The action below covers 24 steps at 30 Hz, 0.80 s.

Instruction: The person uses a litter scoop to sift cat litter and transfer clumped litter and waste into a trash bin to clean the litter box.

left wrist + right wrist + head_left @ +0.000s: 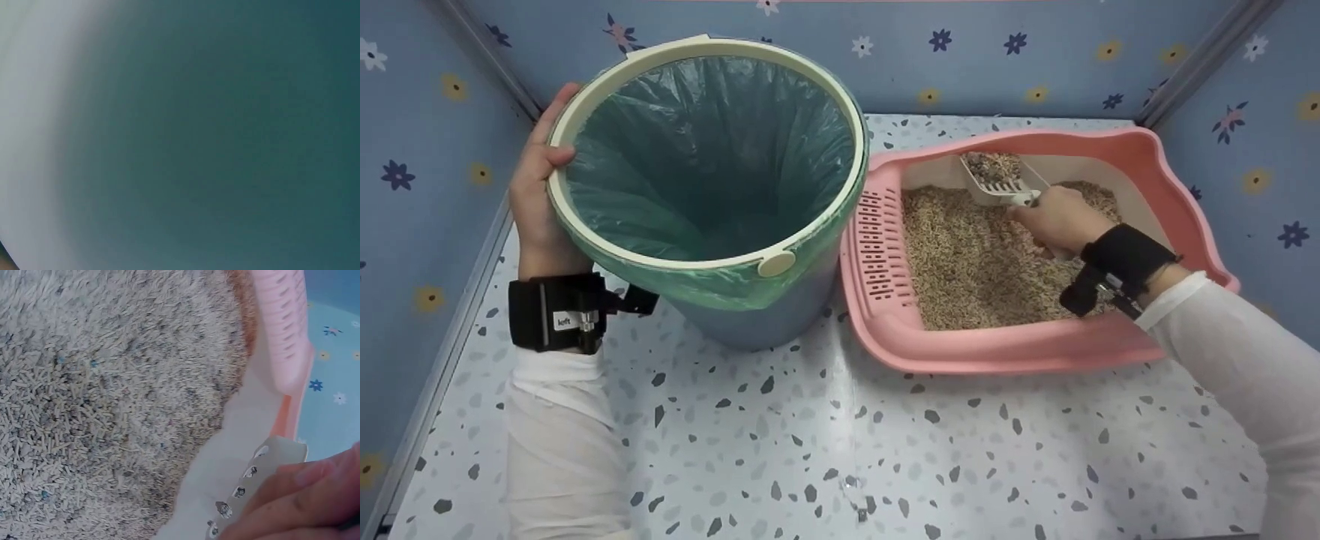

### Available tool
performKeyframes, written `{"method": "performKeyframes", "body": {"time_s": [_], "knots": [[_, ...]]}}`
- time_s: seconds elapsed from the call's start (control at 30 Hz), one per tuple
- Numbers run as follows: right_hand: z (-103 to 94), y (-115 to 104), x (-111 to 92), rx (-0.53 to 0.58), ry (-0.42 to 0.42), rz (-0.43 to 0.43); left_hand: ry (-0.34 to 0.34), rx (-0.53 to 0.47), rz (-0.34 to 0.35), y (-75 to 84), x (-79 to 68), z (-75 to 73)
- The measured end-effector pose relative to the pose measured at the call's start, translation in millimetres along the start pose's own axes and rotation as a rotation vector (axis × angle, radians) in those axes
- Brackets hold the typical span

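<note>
My left hand [540, 187] grips the left side of a trash bin [750, 326], its thumb over the cream rim. A green plastic bag [712, 150] lines the bin and folds over its edge. In the left wrist view the bin's wall [214, 135] is a blurred teal surface. My right hand [1061, 217] holds the handle of a white slotted litter scoop [1001, 186], which carries some litter above the pink litter box [1005, 352]. Tan pellet litter [975, 262] covers the box floor. In the right wrist view, fingers [315, 495] partly cover the scoop [264, 478].
The box's slotted pink ledge [877, 240] is beside the bin. Blue flowered panels [982, 60] enclose the back and both sides. Both stand on a speckled white surface [810, 450], which stretches in front of them.
</note>
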State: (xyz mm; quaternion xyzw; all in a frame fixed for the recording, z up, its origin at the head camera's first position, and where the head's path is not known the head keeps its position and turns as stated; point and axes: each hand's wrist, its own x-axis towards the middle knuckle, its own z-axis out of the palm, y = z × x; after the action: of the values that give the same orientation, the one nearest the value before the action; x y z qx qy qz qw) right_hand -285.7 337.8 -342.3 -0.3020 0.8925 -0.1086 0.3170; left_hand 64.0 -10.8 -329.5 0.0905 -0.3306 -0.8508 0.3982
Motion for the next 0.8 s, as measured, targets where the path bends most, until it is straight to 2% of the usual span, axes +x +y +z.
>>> {"method": "performKeyframes", "body": {"time_s": [0.17, 0.33, 0.6, 0.8], "knots": [[-7.1, -1.7, -15.2, -0.04, -0.039, -0.015, -0.005, -0.011, -0.008, -0.2, 0.7, 0.1], [-7.8, -2.7, -35.3, -0.104, -0.021, -0.056, -0.018, -0.025, -0.003, 0.3, 0.0, -0.3], [-10.0, -9.8, -68.2, -0.116, 0.136, -0.148, -0.018, -0.079, -0.01, 0.8, 0.3, -0.6], [-7.2, -10.4, -82.8, -0.078, 0.257, -0.17, -0.012, -0.028, -0.003, 0.2, 0.5, 0.1]]}}
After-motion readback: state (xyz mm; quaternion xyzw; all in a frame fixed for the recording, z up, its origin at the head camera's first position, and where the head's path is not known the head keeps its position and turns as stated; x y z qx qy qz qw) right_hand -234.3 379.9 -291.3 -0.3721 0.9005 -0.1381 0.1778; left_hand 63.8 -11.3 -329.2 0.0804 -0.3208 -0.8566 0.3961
